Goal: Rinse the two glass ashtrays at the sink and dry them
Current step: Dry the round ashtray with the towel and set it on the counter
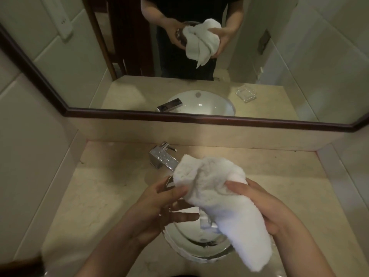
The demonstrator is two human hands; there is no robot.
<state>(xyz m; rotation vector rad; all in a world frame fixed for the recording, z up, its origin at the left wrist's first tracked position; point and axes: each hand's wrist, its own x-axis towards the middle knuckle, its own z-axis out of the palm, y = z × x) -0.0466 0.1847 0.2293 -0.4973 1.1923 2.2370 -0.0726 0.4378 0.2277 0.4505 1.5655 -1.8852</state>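
Over the sink, my left hand [159, 206] holds a clear glass ashtray [169, 183]; its thumb lies over the rim and its fingers go underneath. A white towel [219, 198] covers most of the ashtray. My right hand [259, 206] grips the towel and presses it onto the glass, and the towel's loose end hangs toward me. The second glass ashtray [245, 94] shows only in the mirror, standing on the counter to the right of the basin. My right arm and the towel hide that spot on the real counter.
The oval basin [179, 242] sits below my hands in a beige stone counter [99, 196]. A square chrome faucet [162, 157] stands behind the basin at the left. A dark-framed mirror [199, 115] spans the back wall, with tiled walls on both sides.
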